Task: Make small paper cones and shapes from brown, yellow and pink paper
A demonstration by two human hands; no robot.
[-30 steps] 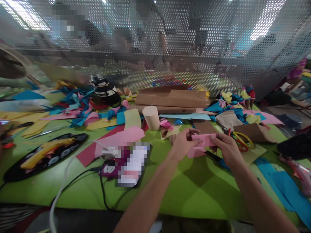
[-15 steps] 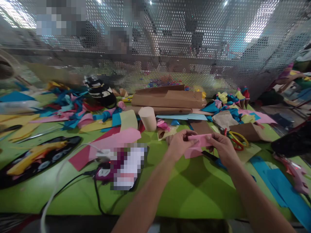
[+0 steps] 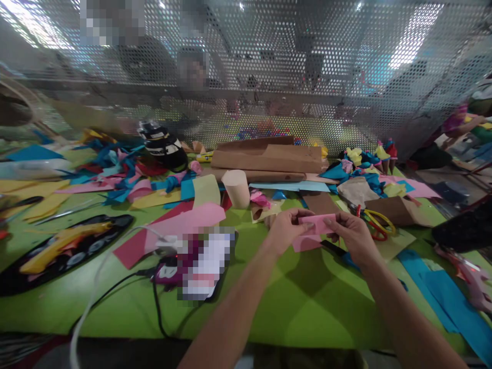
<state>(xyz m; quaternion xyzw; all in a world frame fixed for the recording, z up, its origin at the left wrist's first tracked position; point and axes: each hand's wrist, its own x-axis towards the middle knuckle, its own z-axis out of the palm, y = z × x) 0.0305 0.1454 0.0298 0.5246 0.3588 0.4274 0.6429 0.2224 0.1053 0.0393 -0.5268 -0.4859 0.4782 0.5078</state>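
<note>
Between my two hands is a piece of pink paper [image 3: 318,223], held up over the green table. My left hand [image 3: 286,229] pinches its left end with the thumb in front. At its right end, my right hand [image 3: 349,230] has it between thumb and fingers. Another pink paper piece [image 3: 306,243] shows just below; whether it is part of the same sheet I cannot tell. Scissors with blue handles [image 3: 338,251] lie on the table beneath my right hand, partly covered by it. Beyond that hand are red and yellow scissors handles [image 3: 378,223].
A phone [image 3: 207,264] and a purple power strip [image 3: 169,271] with cables lie left of my arms. A cream paper cup shape [image 3: 236,188], folded brown paper [image 3: 269,156] and coloured scraps line the back. A pink glue gun [image 3: 467,279] and blue paper [image 3: 434,287] are at right.
The whole view has shifted slightly, with things appearing a little further right. Both hands keep their grip on the pink paper, almost unmoved.
</note>
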